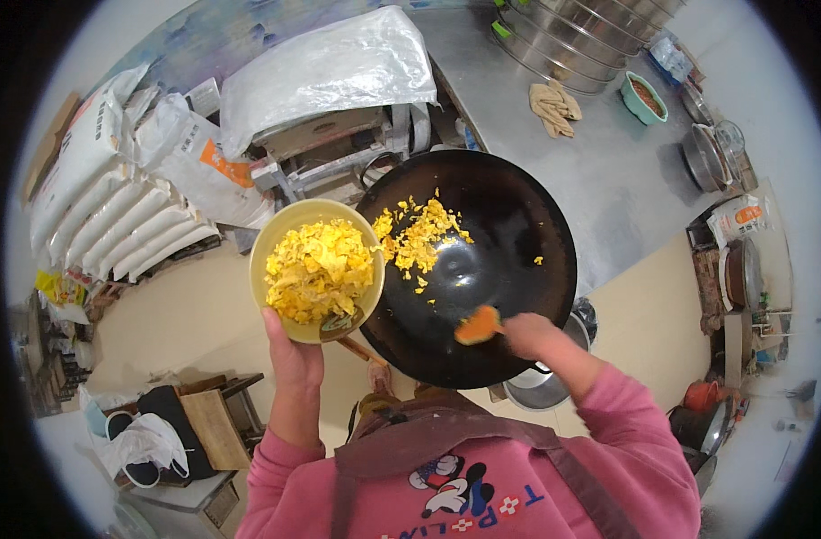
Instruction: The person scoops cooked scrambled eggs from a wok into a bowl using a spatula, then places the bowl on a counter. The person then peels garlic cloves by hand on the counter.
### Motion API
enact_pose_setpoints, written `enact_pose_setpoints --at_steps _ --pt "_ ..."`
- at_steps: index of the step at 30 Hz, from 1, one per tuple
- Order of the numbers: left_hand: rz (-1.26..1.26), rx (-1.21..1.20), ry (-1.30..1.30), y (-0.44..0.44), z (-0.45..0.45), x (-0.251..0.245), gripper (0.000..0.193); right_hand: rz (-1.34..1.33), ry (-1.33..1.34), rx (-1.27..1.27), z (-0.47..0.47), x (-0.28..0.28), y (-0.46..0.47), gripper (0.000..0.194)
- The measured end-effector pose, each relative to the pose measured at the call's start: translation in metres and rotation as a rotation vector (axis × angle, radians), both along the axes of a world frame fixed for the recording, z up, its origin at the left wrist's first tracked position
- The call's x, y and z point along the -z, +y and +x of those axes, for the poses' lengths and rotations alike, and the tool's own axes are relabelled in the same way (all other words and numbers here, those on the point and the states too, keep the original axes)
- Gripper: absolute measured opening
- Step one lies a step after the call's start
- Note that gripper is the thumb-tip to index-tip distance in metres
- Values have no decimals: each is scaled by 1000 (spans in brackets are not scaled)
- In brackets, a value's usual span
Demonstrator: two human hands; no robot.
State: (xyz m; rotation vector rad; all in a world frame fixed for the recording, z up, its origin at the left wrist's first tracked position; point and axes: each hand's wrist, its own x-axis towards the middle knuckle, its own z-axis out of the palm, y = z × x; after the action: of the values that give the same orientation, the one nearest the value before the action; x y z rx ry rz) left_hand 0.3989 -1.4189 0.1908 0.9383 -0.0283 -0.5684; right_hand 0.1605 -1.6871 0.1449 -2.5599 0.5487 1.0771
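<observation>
My left hand (296, 350) holds a yellow bowl (257, 269) from below, at the left rim of a large black wok (511, 202). The bowl is heaped with scrambled egg (319, 266). More egg pieces (420, 236) lie in the left part of the wok, with a few crumbs scattered on its right side. My right hand (535, 337) is closed around an orange scoop or spatula (478, 325), slightly blurred, over the lower part of the wok. The handle inside the hand is mostly hidden.
A steel table (599, 168) beyond the wok bears stacked steamers (572, 40), a tan cloth (555, 109) and a green bowl of reddish food (643, 99). White sacks (107, 202) are piled at left. A metal pot (538, 391) stands below the wok's right edge. A wooden stool (215, 428) is lower left.
</observation>
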Motion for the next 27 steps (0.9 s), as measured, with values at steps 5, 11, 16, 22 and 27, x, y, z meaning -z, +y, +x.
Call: enact_pose_setpoints --at_steps 5,11,16,22,27 --pt "13 2 16 -3 3 2 61 -86 -379 138 52 30 -5 31" --pt "-17 -12 28 6 4 11 61 -466 15 281 -30 -14 -98 28" --pt "28 -60 57 11 0 16 63 -115 -244 295 30 60 -92 26" --pt "35 -82 62 17 -3 21 64 341 -614 511 115 157 -36 32" --pt "59 -93 36 20 -2 24 61 604 -690 692 108 164 -29 35"
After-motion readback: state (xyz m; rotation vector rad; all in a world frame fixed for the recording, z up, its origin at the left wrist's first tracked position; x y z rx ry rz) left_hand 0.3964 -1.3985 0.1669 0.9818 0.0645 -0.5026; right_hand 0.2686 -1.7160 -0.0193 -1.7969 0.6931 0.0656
